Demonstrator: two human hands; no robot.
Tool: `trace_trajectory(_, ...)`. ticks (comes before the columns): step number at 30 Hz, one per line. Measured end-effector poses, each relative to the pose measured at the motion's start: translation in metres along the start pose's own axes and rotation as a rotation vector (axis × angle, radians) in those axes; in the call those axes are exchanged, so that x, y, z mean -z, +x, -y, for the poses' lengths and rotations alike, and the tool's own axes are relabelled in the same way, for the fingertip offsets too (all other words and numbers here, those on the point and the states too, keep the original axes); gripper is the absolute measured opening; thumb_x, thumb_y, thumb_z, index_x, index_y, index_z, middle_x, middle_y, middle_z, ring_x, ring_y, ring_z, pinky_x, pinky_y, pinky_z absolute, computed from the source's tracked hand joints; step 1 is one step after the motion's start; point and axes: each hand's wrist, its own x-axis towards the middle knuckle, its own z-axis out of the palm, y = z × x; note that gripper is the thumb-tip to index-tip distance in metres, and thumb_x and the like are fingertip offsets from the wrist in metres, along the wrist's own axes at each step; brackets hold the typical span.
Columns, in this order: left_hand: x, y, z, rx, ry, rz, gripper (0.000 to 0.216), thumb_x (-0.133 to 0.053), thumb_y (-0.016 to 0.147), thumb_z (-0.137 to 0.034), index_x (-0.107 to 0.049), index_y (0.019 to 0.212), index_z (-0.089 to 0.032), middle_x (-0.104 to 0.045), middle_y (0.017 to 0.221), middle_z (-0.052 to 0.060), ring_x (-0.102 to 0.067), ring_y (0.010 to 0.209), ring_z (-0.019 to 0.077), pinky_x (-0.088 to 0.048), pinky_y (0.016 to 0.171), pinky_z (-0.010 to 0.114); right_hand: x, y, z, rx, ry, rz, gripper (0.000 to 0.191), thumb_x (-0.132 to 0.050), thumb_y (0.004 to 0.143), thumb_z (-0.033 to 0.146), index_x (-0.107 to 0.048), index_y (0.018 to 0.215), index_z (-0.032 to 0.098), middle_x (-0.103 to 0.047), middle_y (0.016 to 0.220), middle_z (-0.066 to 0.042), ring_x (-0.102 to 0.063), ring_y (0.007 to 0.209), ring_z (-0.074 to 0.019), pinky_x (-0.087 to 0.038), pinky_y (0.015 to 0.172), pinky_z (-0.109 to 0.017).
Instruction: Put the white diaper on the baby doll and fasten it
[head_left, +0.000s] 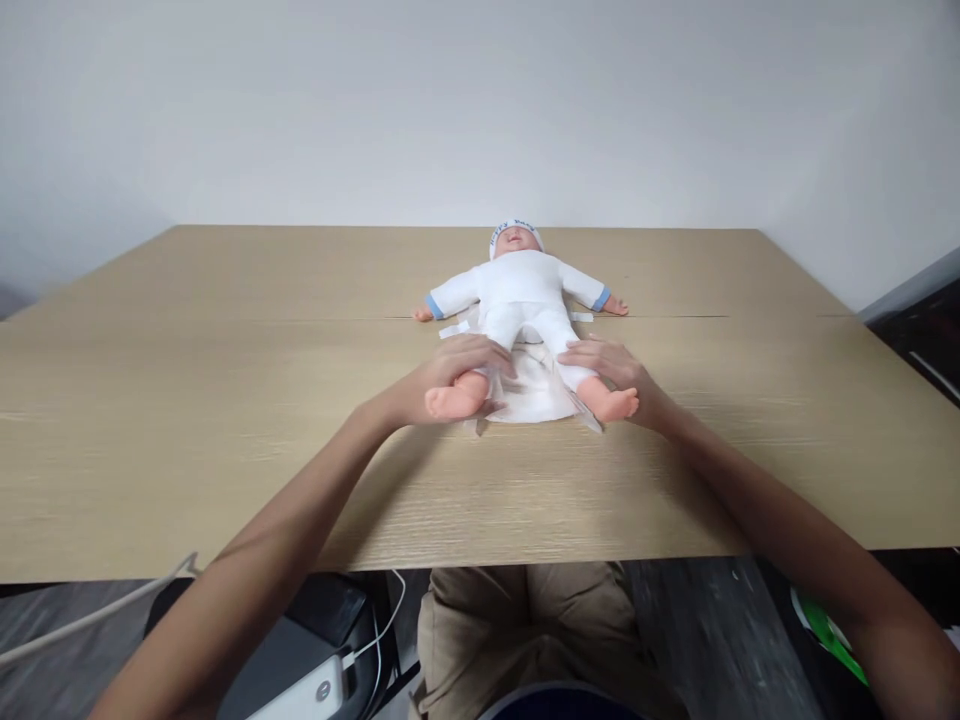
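A baby doll (523,290) in a white suit and cap lies on its back on the wooden table (225,400), head away from me. Under its hips and legs lies an unfolded white diaper (534,395). My left hand (450,368) is wrapped round the doll's leg just above the bare foot on the left. My right hand (611,368) grips the other leg above the foot on the right. Both arms reach forward over the table's near edge.
The table runs wide to both sides, with a seam across its middle and a plain wall behind. Below the near edge are my knees, a white cable (90,615), a grey device (300,670) and a dark cabinet (922,330) at right.
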Motion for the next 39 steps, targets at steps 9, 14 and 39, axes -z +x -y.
trace_trajectory(9,-0.010,-0.052,0.033,-0.071,0.172,0.120,0.054,-0.069,0.106,-0.022,-0.064,0.159,-0.028,-0.070,0.162,0.011,-0.054,0.162,0.0329,-0.048,0.135,0.057,-0.003,-0.012,-0.023,0.128,-0.164,0.088,0.043,-0.045,0.116,0.023,-0.074,0.147,0.030,-0.077,0.154,-0.003,-0.067,0.152,-0.0250,-0.052,0.129,-0.050)
trace_trajectory(14,-0.009,-0.055,0.035,-0.027,0.149,0.185,0.079,-0.066,0.097,-0.008,-0.053,0.171,-0.032,-0.062,0.171,0.007,-0.046,0.169,0.0341,-0.045,0.137,0.059,0.000,-0.011,-0.019,0.136,-0.152,0.102,0.044,-0.048,0.116,0.019,-0.072,0.151,0.031,-0.077,0.154,-0.003,-0.067,0.152,-0.0237,-0.051,0.131,-0.048)
trace_trajectory(39,-0.041,-0.046,0.013,0.236,0.100,0.051,0.039,-0.079,0.103,-0.044,-0.075,0.138,-0.027,-0.073,0.145,0.010,-0.050,0.148,0.0368,-0.044,0.127,0.058,0.001,0.005,0.041,-0.226,-0.088,0.203,0.059,-0.078,0.102,0.057,-0.068,0.152,0.025,-0.074,0.144,-0.019,-0.063,0.149,-0.0447,-0.056,0.120,-0.066)
